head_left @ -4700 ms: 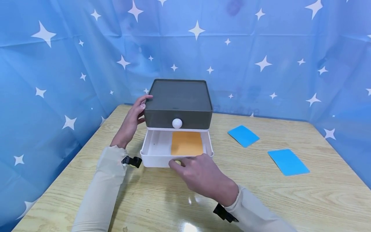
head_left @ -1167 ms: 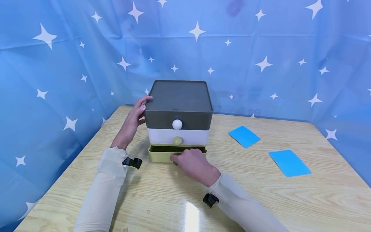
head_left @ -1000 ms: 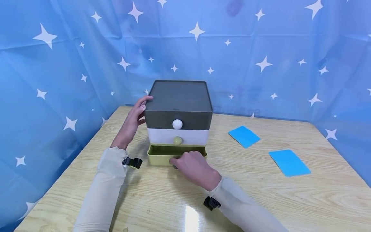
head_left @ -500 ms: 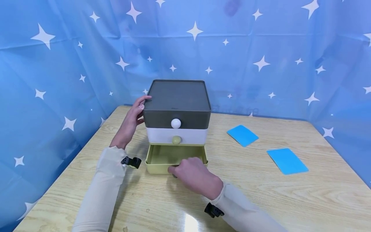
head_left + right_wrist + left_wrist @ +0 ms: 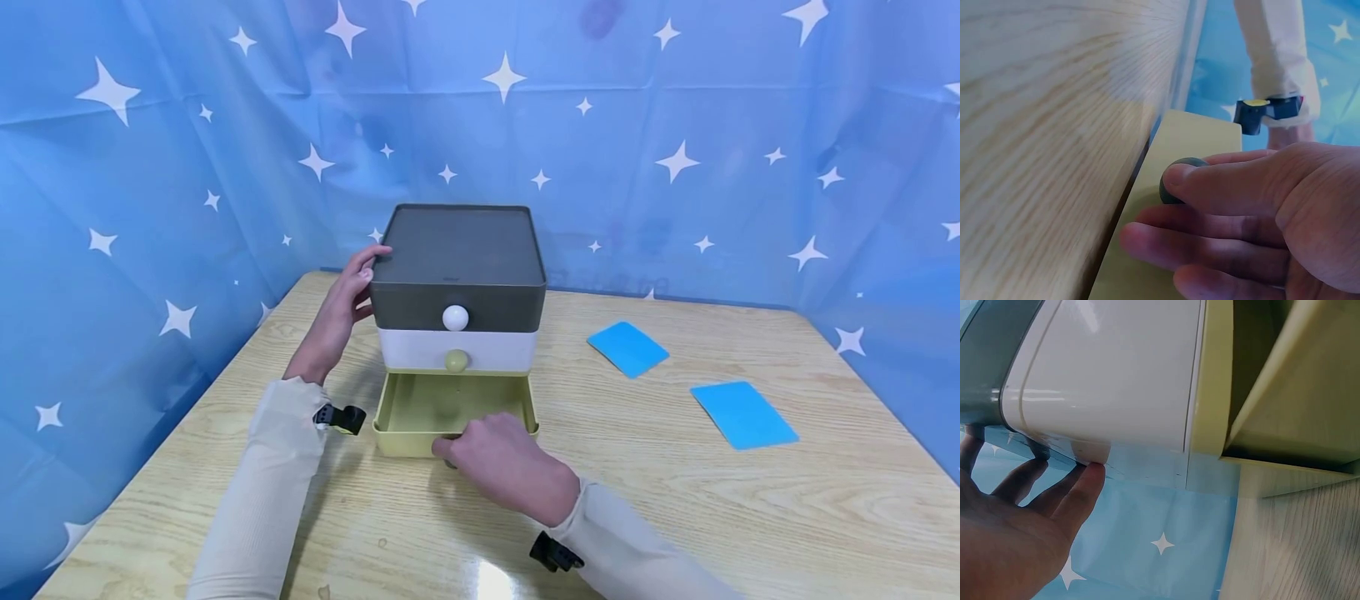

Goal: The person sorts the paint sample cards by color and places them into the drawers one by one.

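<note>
A three-tier drawer box stands in the head view: dark grey top tier [image 5: 420, 307] with a white knob [image 5: 455, 317], white middle tier [image 5: 495, 352] with a green knob [image 5: 456, 361], and a yellow-green bottom drawer [image 5: 405, 444] pulled out toward me. Nothing lies on the part of its floor that shows. My right hand [image 5: 506, 467] pinches the bottom drawer's dark round knob [image 5: 1171, 187] between thumb and fingers. Against the box's left side, my left hand [image 5: 339, 312] presses with extended fingertips, one finger reaching over the top edge.
Two blue cards lie on the wooden table [image 5: 637, 517] right of the box, one farther back [image 5: 628, 350] and one nearer [image 5: 745, 415]. A blue curtain [image 5: 600, 150] with white stars hangs behind and at the sides.
Earlier the white middle drawer was out, showing an orange card; it is now closed. My right hand moved to the bottom knob and drew that drawer toward me. My left hand stayed put.
</note>
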Demonstrator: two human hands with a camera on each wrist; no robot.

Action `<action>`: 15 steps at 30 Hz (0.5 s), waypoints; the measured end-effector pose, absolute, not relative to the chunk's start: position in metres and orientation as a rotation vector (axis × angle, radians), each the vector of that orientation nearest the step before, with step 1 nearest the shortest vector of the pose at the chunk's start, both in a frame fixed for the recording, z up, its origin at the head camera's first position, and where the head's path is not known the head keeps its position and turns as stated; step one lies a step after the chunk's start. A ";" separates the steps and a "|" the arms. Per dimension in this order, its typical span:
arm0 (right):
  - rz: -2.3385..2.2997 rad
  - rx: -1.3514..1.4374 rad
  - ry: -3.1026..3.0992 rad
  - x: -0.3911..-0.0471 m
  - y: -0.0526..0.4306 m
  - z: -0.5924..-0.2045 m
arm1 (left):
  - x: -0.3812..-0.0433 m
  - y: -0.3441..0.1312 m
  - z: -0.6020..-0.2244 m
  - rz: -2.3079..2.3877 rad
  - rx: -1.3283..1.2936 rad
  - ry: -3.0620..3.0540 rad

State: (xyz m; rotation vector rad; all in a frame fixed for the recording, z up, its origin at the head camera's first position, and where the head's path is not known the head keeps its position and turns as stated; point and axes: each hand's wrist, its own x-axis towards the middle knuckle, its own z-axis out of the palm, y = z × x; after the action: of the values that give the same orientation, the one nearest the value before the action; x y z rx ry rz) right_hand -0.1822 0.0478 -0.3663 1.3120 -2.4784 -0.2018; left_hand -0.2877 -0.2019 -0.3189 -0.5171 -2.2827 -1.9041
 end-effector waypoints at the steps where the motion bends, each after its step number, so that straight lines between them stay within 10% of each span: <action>1: -0.203 1.310 -2.479 -0.182 0.048 -0.366 | -0.288 -0.202 -0.319 -1.904 -0.518 -2.282; 15: -0.209 1.322 -2.491 -0.181 0.050 -0.368 | -0.289 -0.201 -0.320 -1.904 -0.520 -2.281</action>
State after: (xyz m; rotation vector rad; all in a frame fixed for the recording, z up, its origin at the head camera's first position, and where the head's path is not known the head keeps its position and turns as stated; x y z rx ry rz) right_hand -0.1813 0.0497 -0.3677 1.3223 -2.4906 -0.2091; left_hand -0.2893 -0.2008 -0.3197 -0.5205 -2.2813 -1.9036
